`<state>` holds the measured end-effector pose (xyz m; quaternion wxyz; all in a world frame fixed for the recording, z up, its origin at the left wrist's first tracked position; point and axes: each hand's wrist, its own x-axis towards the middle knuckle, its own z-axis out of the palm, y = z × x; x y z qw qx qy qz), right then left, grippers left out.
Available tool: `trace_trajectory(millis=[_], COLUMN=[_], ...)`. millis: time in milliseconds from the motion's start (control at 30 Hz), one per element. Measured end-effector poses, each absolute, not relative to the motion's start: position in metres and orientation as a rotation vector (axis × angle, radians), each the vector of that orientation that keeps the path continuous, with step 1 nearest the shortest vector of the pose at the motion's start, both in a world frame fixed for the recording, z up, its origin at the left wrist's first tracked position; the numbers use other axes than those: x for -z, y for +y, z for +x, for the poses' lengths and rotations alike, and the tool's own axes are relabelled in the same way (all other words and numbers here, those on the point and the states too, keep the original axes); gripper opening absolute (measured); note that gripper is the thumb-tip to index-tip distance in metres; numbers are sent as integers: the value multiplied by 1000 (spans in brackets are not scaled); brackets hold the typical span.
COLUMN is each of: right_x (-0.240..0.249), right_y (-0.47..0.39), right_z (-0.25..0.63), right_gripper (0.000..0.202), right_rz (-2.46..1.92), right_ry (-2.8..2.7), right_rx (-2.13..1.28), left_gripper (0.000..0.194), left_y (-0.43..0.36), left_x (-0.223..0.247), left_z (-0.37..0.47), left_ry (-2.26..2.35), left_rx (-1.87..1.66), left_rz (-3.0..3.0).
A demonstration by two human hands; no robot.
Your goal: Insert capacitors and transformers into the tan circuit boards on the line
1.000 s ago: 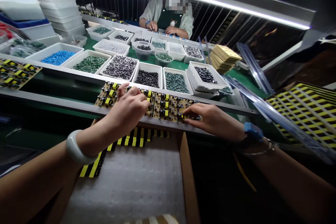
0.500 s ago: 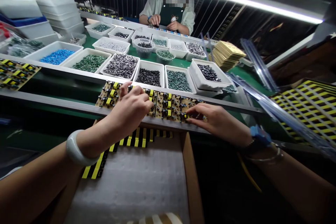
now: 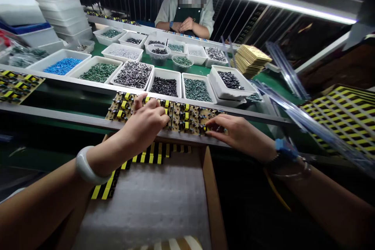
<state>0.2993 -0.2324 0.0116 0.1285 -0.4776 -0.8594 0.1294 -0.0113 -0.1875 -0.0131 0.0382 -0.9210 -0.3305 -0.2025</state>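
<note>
A row of tan circuit boards [image 3: 191,119] with yellow and dark components lies between two metal rails. My left hand [image 3: 149,115] rests over the left part of the row, its fingers curled down; what its fingertips touch is hidden. At the row's right end, my right hand [image 3: 231,127] has its thumb and fingers closed round a small yellow-topped component [image 3: 205,128] at the board's surface. Below the rail, an open cardboard box [image 3: 215,191] holds yellow-and-black components [image 3: 151,153] along its far and left sides.
White trays of small parts [image 3: 133,74] stand beyond the rail. Stacked white bins [image 3: 66,15] are at the back left, stacked tan boards [image 3: 250,60] at the right. Clear plastic tubes [image 3: 287,107] cross the right side. A person [image 3: 186,19] sits opposite.
The view has shifted slightly. The person opposite has brought both hands together. My two hands stay at nearly the same places over the boards.
</note>
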Motion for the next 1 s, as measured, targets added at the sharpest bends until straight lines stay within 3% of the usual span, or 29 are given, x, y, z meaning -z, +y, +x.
trace_trajectory(millis=[300, 467, 667, 867, 1000], right_x=[-10, -15, -22, -7, 0], right_y=[-238, -240, -246, -263, -286], right_z=[299, 299, 300, 309, 313], right_gripper=[17, 17, 23, 40, 38], right_rz=[-1392, -1437, -1482, -1505, -1450], right_ry=[-2511, -2395, -2178, -1789, -1582], right_rx=[-274, -395, -604, -976, -1033], left_gripper=[24, 24, 49, 42, 44], left_y=[-193, -195, -208, -212, -211], left_x=[9, 10, 9, 22, 30], left_z=[-4, -7, -11, -11, -14], left_ry=[-1011, -1003, -987, -869, -864], left_rx=[494, 522, 580, 702, 702], left_rz=[-2747, -2777, -2718, -2683, -2690])
